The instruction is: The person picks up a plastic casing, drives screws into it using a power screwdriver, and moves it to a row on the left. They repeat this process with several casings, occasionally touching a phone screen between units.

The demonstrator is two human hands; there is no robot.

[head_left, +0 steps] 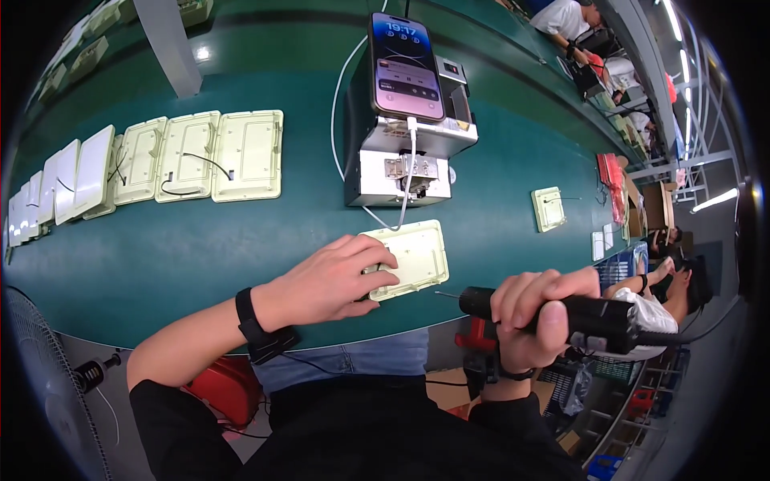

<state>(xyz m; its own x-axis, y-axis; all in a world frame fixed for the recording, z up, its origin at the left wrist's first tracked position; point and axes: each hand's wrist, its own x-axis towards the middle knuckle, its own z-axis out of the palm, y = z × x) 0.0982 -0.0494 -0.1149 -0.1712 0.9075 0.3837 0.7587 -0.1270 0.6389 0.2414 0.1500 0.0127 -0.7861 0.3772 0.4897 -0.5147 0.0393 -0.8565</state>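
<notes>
My left hand (341, 276) grips the left side of a pale cream plastic cover (421, 252) lying on the green bench. Its fingers bend over the cover's inner face, and a dark bit shows beside the fingertips, too covered to make out. My right hand (541, 313) is wrapped round a black electric screwdriver (597, 321) held nearly level. The thin bit points left, to the right of the cover's near edge and apart from it. A cord runs from the screwdriver's rear toward the right.
Beyond the cover stands a metal box machine (401, 176) with a phone (405, 68) on top and a white cable (413, 152) hanging down. Several similar covers (249, 156) line the left. Another small panel (549, 210) lies right. A fan (48, 377) stands lower left.
</notes>
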